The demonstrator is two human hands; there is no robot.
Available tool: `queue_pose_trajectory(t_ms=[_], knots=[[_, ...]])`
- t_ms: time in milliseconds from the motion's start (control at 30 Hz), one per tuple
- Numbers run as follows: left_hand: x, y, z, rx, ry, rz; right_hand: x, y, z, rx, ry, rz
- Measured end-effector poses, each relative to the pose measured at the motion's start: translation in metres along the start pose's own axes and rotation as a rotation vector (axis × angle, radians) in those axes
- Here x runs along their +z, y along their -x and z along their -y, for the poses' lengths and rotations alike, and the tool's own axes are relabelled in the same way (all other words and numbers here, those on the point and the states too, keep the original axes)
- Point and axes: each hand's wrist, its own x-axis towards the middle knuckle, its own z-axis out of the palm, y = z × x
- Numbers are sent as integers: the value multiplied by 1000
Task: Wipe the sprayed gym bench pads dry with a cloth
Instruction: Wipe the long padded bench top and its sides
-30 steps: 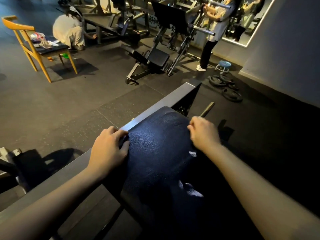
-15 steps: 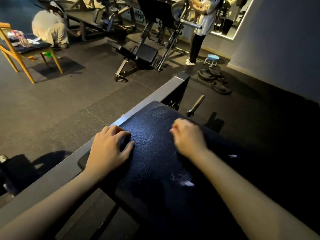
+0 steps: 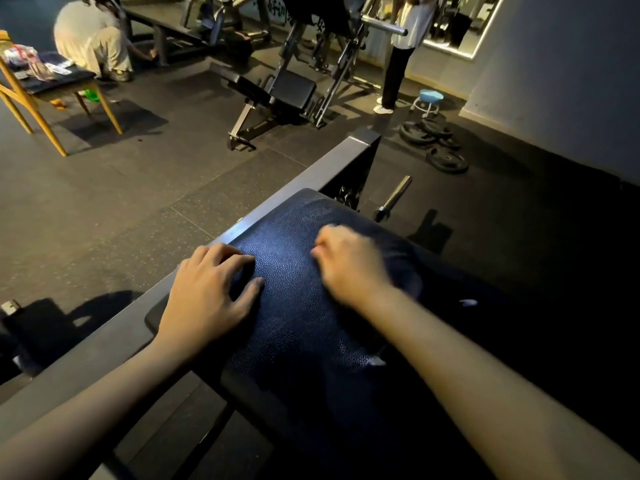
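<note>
Leather pad (image 3: 294, 306): dark; long axis parallel to rail (image 3: 311, 174), far end pointing away, up-right.
Left hand (image 3: 207, 292): fingers spread loosely, resting on pad's left edge.
Right hand (image 3: 349, 265): blurred, on pad; grip cannot be told.

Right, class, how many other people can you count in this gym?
2: a crouching person top left near the chair, a standing person top right by the stool. More may be hidden.

Wooden chair (image 3: 20, 95) far left, clutter on seat; crouching person (image 3: 90, 39) behind it. Weight machine (image 3: 294, 88) centre-back, standing person (image 3: 398, 64) to its right. Blue stool (image 3: 430, 97) nr weight plates (image 3: 446, 161); steel bar (image 3: 394, 199) on floor. Mirror (image 3: 460, 22) top right.
</note>
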Motion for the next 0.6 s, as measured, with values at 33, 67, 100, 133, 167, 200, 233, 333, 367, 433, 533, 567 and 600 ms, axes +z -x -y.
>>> queue_pose_trajectory(t_ms=[33, 67, 100, 133, 167, 200, 233, 333, 367, 433, 533, 567, 600], knots=[[0, 0, 0, 3, 14, -2, 3, 24, 19, -132, -38, 53], [-1, 0, 0, 1, 28, -6, 2, 52, 26, -245, -76, 109], [-1, -1, 1, -5, 36, -6, -3, 73, 18, -322, -99, 123], [-1, -1, 1, -14, 38, -3, -10, 81, 0, -328, -101, 109], [-1, -2, 1, -24, 38, 2, -19, 78, -23, -254, -65, 82], [-1, -2, 0, -32, 36, 7, -26, 66, -49, -131, 1, 44], [-1, -3, -1, -36, 30, 8, -31, 49, -75, -7, 69, 1], [0, -2, -3, -40, 19, 6, -35, 11, -90, 192, 157, -69], [0, -2, -3, -41, 23, 3, -29, 11, -72, 171, 132, -62], [0, -3, -2, -35, 22, 0, -16, 39, -22, -4, -2, 8], [1, -2, -1, -19, 27, -13, -11, 112, 7, -315, -86, 144], [2, -2, -1, -16, 24, -17, -17, 114, -5, -308, -64, 124], [2, -2, -1, -15, 21, -16, -22, 104, -26, -237, 8, 68]])
